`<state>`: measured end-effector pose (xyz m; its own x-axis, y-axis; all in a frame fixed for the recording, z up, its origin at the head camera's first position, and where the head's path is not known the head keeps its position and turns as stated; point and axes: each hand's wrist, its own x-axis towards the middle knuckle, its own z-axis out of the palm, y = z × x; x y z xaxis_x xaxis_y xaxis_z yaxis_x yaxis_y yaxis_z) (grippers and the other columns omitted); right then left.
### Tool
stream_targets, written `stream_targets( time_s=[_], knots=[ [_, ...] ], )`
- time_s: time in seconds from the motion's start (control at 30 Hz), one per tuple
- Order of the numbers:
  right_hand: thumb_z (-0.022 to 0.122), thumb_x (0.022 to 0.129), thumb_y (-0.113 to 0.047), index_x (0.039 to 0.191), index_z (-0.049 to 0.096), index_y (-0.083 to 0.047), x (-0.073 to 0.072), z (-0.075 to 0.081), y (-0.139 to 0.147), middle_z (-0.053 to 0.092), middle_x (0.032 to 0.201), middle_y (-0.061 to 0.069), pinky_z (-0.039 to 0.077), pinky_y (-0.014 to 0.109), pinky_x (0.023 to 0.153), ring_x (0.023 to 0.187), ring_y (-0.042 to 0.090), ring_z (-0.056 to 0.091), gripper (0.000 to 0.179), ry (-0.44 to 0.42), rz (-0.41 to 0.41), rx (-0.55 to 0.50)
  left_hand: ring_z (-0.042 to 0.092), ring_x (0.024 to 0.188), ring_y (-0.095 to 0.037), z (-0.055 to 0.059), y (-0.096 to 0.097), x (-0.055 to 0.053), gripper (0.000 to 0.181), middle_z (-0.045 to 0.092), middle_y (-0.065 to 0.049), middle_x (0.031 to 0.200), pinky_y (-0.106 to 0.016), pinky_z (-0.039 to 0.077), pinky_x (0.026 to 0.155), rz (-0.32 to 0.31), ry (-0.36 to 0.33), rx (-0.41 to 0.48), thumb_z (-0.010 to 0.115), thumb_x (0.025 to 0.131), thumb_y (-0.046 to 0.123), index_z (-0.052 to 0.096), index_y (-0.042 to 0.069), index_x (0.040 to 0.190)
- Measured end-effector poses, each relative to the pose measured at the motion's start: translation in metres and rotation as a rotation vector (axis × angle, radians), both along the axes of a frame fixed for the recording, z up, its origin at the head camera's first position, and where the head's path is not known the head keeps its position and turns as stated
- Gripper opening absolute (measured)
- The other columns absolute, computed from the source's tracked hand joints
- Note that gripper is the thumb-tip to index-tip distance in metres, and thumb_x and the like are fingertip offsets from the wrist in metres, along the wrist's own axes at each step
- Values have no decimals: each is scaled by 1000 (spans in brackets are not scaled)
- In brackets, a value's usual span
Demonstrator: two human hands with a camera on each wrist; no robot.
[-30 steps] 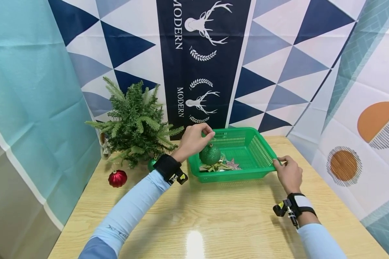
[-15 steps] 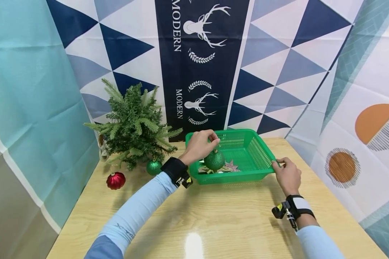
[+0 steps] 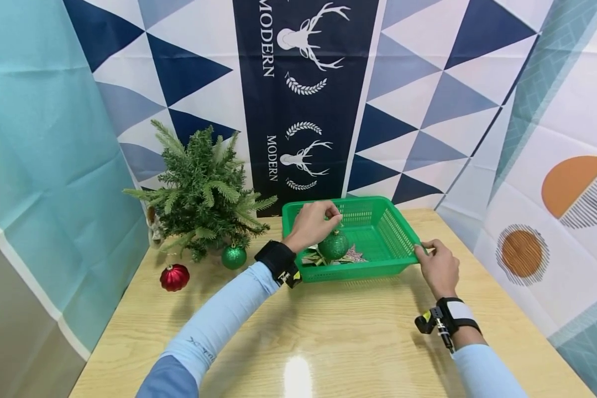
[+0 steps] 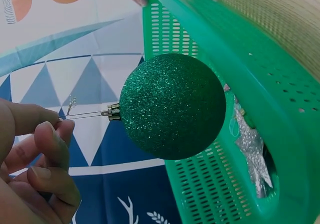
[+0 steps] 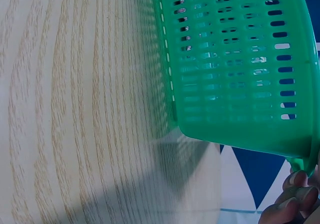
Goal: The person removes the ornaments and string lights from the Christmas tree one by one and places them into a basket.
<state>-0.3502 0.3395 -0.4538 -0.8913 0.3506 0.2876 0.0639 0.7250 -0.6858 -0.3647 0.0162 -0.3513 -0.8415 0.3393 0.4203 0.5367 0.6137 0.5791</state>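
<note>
My left hand (image 3: 312,224) pinches the thin hanging loop of a glittery green Christmas ball (image 4: 172,107) between thumb and finger. The ball (image 3: 334,245) hangs over the left part of a green plastic basket (image 3: 378,268), seen against its inside. My right hand (image 3: 439,267) grips the basket's rim at its front right corner; in the right wrist view the fingertips (image 5: 298,194) curl at that corner. Below the ball, a pink glitter star (image 3: 354,254) and other small ornaments lie in the basket, partly hidden by the ball and left hand.
A small artificial Christmas tree (image 3: 206,190) stands at the left. A green ball (image 3: 234,256) hangs low on it, and a ribbed red ball (image 3: 174,277) shows at its lower left. A small figure ornament (image 3: 154,228) sits at its left edge. Patterned cloths rise behind the wooden table (image 3: 338,337).
My left hand has moved to the right with the green ball, away from the tree and further over the basket. The right hand keeps its grip on the rim.
</note>
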Motion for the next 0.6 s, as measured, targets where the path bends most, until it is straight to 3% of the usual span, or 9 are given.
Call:
stream_targets(
  time_s=[0.4, 0.6],
  knots=[
    [60, 103, -36, 125, 68, -3, 2, 0, 1, 58, 83, 11, 37, 38, 56, 72, 30, 51, 40, 12, -7, 6, 62, 74, -5, -6, 23, -5, 13, 72, 6, 91, -20, 45, 63, 9, -9, -54, 66, 103, 24, 76, 15, 104],
    [60, 103, -35, 126, 68, -3, 2, 1, -1, 58, 83, 11, 35, 38, 58, 73, 29, 49, 40, 10, 2, -8, 61, 73, -5, -8, 30, -5, 12, 72, 7, 90, -21, 46, 62, 21, -17, -54, 67, 103, 24, 76, 16, 104]
  ],
)
